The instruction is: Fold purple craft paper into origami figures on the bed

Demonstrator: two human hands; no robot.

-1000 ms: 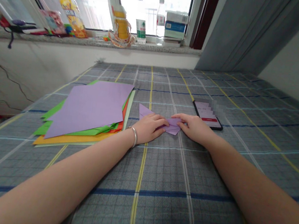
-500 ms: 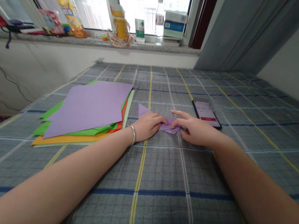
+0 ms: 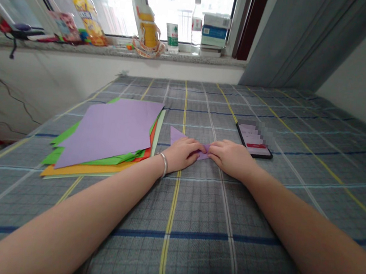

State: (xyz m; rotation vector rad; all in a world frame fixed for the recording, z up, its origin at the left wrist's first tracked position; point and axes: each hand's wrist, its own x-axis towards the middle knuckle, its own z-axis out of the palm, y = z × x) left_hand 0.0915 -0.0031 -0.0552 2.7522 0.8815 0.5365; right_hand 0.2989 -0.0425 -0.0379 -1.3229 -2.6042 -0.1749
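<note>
While left hand (image 3: 180,155) presses folded purple paper (image 3: 175,135) in head view, fingers curled, right hand (image 3: 230,158) has bunched fingertips on its right end; can't tell if either pinches it. Paper lies on checked cloth (image 3: 199,216), between coloured-sheet stack (image 3: 111,134) and phone (image 3: 250,136).

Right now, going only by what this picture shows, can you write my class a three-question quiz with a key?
1. Which wrist wears the bracelet?
2. True or false: the left hand and the right hand both touch the folded purple paper.
3. What colour is the top of the paper stack? A) green B) orange C) purple

Key: 1. The left. 2. True. 3. C.
</note>
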